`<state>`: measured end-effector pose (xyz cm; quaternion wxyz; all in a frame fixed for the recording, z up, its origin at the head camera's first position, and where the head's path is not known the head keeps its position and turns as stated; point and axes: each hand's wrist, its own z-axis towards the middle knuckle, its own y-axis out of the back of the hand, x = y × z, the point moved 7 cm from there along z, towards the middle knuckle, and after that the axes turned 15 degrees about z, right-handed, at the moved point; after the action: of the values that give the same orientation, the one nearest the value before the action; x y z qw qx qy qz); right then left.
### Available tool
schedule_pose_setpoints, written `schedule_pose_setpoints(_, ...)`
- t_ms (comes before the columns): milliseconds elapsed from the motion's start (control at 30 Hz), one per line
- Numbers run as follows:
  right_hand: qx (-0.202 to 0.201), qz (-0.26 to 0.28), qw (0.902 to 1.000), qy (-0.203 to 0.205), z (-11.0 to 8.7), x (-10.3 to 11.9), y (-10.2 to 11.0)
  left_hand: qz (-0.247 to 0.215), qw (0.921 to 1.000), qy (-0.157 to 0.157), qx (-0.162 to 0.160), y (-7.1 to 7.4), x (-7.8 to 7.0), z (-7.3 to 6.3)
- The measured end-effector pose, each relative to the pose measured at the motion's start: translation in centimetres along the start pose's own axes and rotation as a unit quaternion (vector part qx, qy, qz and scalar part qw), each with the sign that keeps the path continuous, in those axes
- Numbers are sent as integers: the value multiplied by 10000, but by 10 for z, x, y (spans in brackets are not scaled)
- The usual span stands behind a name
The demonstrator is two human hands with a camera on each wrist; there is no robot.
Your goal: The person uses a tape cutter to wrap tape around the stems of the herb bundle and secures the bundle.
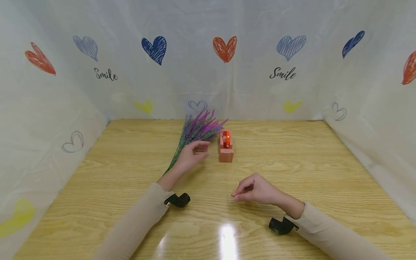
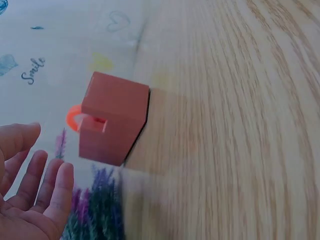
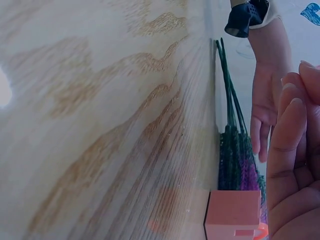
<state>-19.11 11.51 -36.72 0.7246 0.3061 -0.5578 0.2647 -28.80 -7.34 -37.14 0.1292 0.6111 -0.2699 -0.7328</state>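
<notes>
A salmon-pink tape dispenser (image 1: 226, 156) with an orange-red roll stands toward the back of the wooden table. A bunch of artificial lavender (image 1: 191, 130) lies to its left, purple tips at the back and green stems toward the front. My left hand (image 1: 191, 155) is over the stems, fingers apart and pointing at the dispenser (image 2: 120, 95) without reaching it. Farther forward and to the right, my right hand (image 1: 258, 189) hovers above the table with fingers loosely bent and thumb near the fingertips. In the right wrist view, nothing shows between its fingertips (image 3: 295, 107).
The wooden table (image 1: 292, 155) meets a pale sheet (image 1: 253, 83) printed with hearts and the word Smile at its back and sides. Each sleeve carries a black wrist camera, the left one (image 1: 180, 200) and the right one (image 1: 280, 226).
</notes>
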Motion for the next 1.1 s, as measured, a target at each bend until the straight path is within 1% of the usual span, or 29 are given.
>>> schedule_pose_setpoints(133, -9, 24, 10000, -7, 0, 1, 0, 22, 9997, -133, -194, 18, 2, -6)
schedule_pose_setpoints(267, -5, 31, 10000, 17, 0, 2, 0, 96, 9991, -140, -380, 37, 7, -15)
schedule_pose_setpoints(367, 7, 49, 10000, 34, 0, 2, 0, 181, 9987, -112, -453, 49, 12, -20)
schedule_pose_setpoints(433, 1, 68, 10000, 32, -1, 3, 0, 207, 9987, -70, -469, 55, 17, -23)
schedule_pose_setpoints(633, -49, 30, 10000, 24, -1, 4, 0, 65, 9986, 182, -492, 70, 29, -32)
schedule_pose_setpoints(700, -49, 11, 10000, 17, -1, 5, 1, 125, 9983, 230, -525, 75, 33, -35)
schedule_pose_setpoints(767, -47, 1, 10000, -6, -1, 5, 1, 281, 9978, 280, -538, 79, 37, -38)
schedule_pose_setpoints(833, -50, 18, 10000, -25, -1, 5, 0, 428, 9972, 358, -501, 81, 42, -41)
schedule_pose_setpoints(933, -72, 34, 10000, -19, -2, 5, 0, 599, 9962, 525, -359, 84, 49, -45)
schedule_pose_setpoints(1033, -103, 52, 9999, -5, -2, 6, 0, 660, 9951, 708, -220, 87, 56, -50)
schedule_pose_setpoints(1100, -117, 75, 9999, -16, -2, 6, 0, 644, 9944, 835, -70, 88, 62, -54)
